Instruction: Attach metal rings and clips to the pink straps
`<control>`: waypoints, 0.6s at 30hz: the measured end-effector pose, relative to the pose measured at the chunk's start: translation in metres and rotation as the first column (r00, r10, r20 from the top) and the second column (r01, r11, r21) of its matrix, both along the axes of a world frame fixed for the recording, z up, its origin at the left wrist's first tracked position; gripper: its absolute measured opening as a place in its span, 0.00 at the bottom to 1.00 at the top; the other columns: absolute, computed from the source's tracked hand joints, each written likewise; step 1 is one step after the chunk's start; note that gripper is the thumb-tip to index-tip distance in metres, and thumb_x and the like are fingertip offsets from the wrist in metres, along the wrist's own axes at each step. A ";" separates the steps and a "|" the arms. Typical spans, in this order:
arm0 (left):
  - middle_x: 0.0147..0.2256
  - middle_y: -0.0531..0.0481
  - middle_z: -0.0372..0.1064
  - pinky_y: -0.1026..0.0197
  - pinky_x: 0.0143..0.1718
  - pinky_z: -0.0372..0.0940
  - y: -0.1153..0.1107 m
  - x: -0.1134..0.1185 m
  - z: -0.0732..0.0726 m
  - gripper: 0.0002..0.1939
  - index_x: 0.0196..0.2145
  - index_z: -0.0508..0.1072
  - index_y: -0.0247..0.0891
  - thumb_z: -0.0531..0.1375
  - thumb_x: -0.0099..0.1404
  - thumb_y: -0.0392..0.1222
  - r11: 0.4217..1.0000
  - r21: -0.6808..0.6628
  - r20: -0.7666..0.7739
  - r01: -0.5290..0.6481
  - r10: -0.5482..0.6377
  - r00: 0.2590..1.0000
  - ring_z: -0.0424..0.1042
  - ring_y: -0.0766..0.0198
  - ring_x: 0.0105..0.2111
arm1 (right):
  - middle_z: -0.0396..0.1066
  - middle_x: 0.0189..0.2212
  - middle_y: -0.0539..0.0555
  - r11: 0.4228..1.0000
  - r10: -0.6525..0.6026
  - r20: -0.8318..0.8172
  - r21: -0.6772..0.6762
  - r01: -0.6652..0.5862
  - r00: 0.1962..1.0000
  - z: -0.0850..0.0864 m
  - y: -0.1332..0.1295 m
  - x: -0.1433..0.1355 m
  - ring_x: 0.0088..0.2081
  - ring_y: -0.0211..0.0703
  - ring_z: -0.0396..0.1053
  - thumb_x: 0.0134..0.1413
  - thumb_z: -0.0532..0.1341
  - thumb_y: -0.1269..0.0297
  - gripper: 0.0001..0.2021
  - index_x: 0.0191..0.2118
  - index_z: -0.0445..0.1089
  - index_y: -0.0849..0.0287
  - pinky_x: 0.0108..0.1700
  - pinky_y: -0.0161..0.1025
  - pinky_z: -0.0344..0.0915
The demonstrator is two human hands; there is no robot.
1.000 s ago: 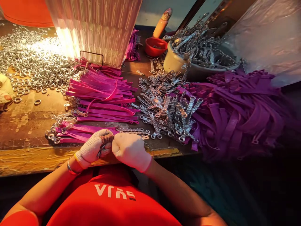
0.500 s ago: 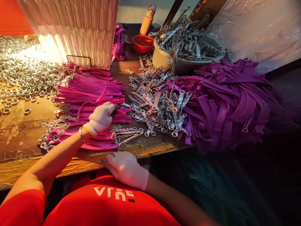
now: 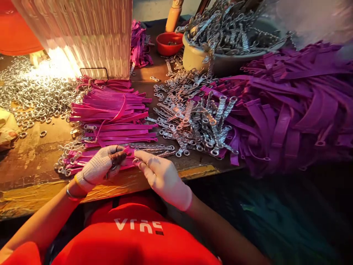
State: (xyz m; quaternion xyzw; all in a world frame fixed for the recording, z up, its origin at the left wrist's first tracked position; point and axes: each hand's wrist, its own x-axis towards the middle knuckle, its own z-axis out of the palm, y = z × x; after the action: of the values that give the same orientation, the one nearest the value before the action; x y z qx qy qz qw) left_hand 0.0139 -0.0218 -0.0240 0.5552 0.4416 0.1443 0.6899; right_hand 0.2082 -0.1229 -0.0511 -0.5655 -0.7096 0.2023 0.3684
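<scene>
Just above the table's front edge my two gloved hands meet. My left hand (image 3: 103,165), in a dotted white glove with dark fingertips, is closed around a magenta strap (image 3: 128,151), whose end shows past the fingers. The index finger and thumb of my right hand (image 3: 165,180), in a plain white glove, pinch at that end, where a small metal ring (image 3: 136,161) shows at the fingertips. Whether the ring is joined to the strap I cannot tell. Under and behind my hands lies a row of magenta straps (image 3: 110,105) with metal links at their left ends.
Loose metal rings (image 3: 41,99) spread across the left under a bright light. Metal chain pieces (image 3: 193,121) heap at the centre right, beside a large pile of magenta straps (image 3: 292,106). Behind stand a tub (image 3: 193,59) of chain pieces, a red bowl (image 3: 162,46) and a bottle (image 3: 173,18).
My left hand has come back from the strap row towards the table's edge with a strap. My right hand has risen from the edge to meet it. The view has shifted slightly.
</scene>
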 end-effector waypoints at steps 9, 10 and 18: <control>0.17 0.59 0.56 0.68 0.16 0.49 -0.028 -0.017 -0.014 0.20 0.30 0.65 0.38 0.55 0.70 0.58 0.991 0.106 0.001 -0.076 0.077 0.997 0.53 0.71 0.15 | 0.74 0.34 0.56 1.000 0.011 0.539 -0.028 0.005 0.842 0.011 0.021 -0.038 0.33 0.43 0.71 0.70 0.49 0.69 0.15 0.50 0.71 0.60 0.34 0.37 0.58; 0.19 0.58 0.59 0.68 0.18 0.51 -0.027 -0.018 -0.013 0.19 0.31 0.67 0.38 0.55 0.70 0.56 0.980 0.198 -0.052 -0.027 0.038 0.998 0.55 0.71 0.17 | 0.73 0.33 0.55 1.000 0.014 0.576 -0.022 -0.002 0.818 0.010 0.020 -0.038 0.32 0.43 0.70 0.69 0.49 0.69 0.14 0.49 0.71 0.60 0.32 0.38 0.55; 0.29 0.50 0.71 0.64 0.32 0.59 -0.009 -0.023 -0.033 0.14 0.30 0.70 0.34 0.52 0.69 0.45 0.802 0.508 -0.316 0.315 -0.167 0.934 0.64 0.65 0.29 | 0.72 0.32 0.54 1.000 -0.014 0.656 0.021 0.000 0.755 -0.019 0.022 -0.039 0.30 0.42 0.68 0.70 0.49 0.70 0.14 0.49 0.71 0.60 0.31 0.40 0.50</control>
State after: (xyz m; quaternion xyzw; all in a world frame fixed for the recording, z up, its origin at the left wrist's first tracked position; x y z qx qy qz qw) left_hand -0.0087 -0.0306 -0.0574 0.7956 0.3913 0.1029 0.4508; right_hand 0.1696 -0.1011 -0.0703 -0.5997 -0.7934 -0.0169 0.1027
